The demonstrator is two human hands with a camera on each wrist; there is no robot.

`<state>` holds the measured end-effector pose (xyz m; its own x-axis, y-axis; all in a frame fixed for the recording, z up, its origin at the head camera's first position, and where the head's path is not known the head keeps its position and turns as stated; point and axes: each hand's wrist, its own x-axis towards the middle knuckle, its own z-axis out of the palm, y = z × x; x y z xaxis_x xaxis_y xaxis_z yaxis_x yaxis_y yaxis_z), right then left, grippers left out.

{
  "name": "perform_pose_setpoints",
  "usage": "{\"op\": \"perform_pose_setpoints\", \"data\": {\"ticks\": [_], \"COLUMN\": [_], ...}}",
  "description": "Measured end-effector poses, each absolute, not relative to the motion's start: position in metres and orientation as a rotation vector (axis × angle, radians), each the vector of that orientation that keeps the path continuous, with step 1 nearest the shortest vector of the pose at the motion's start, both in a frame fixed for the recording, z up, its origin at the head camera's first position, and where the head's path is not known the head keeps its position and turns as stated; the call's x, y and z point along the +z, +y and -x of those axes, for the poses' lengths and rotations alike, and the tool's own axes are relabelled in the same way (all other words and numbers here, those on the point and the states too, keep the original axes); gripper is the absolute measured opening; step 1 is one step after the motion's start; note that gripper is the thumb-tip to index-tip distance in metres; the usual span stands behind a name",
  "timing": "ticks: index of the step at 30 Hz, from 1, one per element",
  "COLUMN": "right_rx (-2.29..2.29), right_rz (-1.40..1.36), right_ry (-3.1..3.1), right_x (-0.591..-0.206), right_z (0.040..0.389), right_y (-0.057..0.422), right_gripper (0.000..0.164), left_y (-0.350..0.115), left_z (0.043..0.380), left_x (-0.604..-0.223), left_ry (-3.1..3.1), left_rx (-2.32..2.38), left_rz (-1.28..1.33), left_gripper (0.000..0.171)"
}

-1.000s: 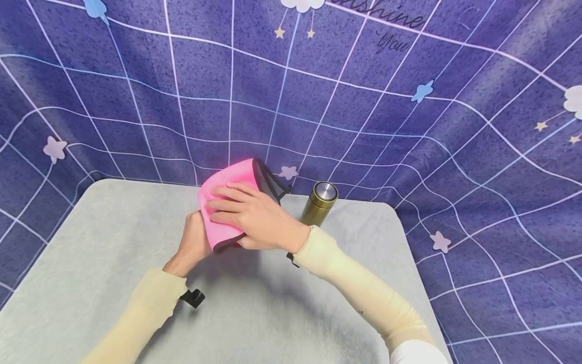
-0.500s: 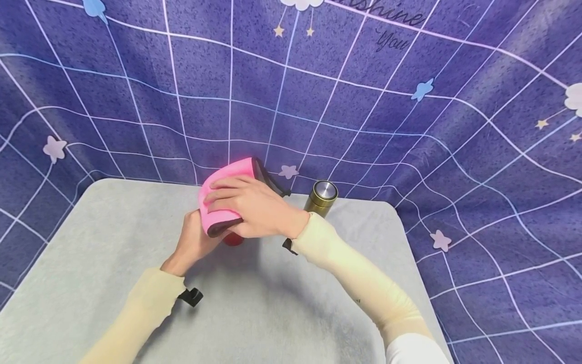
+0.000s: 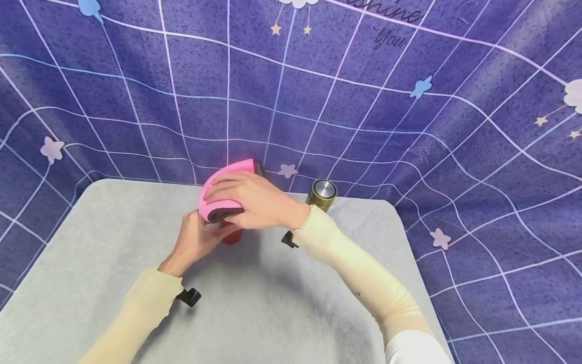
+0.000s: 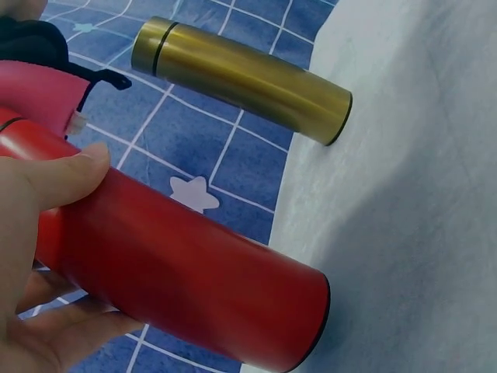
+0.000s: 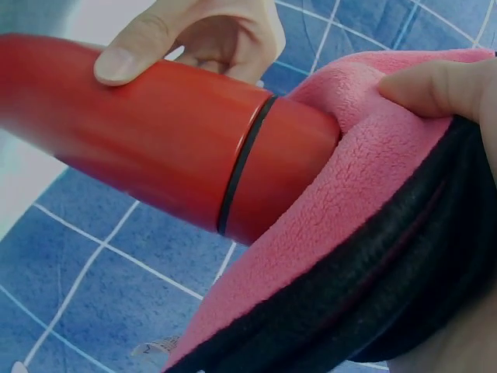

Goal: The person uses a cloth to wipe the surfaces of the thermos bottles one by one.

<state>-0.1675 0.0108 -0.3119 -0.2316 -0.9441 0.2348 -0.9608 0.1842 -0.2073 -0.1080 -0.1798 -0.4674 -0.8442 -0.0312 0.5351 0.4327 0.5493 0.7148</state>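
My left hand [image 3: 196, 236] grips a red thermos bottle [image 4: 186, 249] round its body, thumb on one side and fingers on the other. A fluffy pink cloth [image 5: 342, 179] with a dark edge covers the top of the bottle. My right hand [image 3: 261, 201] holds that cloth over the lid, fingers spread along its outside and thumb [image 5: 431, 87] pressing into the pink side. In the right wrist view, a black ring shows below the red cap, whose end is hidden in the cloth. Only the lower red part of the bottle shows beneath my hands in the head view.
A gold thermos [image 3: 322, 194] with a silver lid stands upright near the back edge of the pale grey table [image 3: 254, 313], beyond my right wrist. A blue curtain [image 3: 254, 101] with grid lines and stars hangs behind the table and along its sides.
The cloth's lower edge has lifted and folded up, uncovering the red bottle below it. My right hand has moved slightly up with the cloth; my left hand stays nearly in place.
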Motion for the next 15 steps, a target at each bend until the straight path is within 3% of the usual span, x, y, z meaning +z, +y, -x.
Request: {"op": "perform_pose_setpoints", "data": {"ticks": [15], "right_rx": [0.998], "right_rz": [-1.838], "right_ry": [-2.375], "right_x": [-0.329], "right_z": [0.175], "right_y": [0.022], "right_gripper": [0.043], "left_y": [-0.183], "left_z": [0.105], "left_x": [-0.469], "left_ry": [-2.35], "left_rx": [-1.345], "left_rz": [0.29], "left_gripper": [0.06]}}
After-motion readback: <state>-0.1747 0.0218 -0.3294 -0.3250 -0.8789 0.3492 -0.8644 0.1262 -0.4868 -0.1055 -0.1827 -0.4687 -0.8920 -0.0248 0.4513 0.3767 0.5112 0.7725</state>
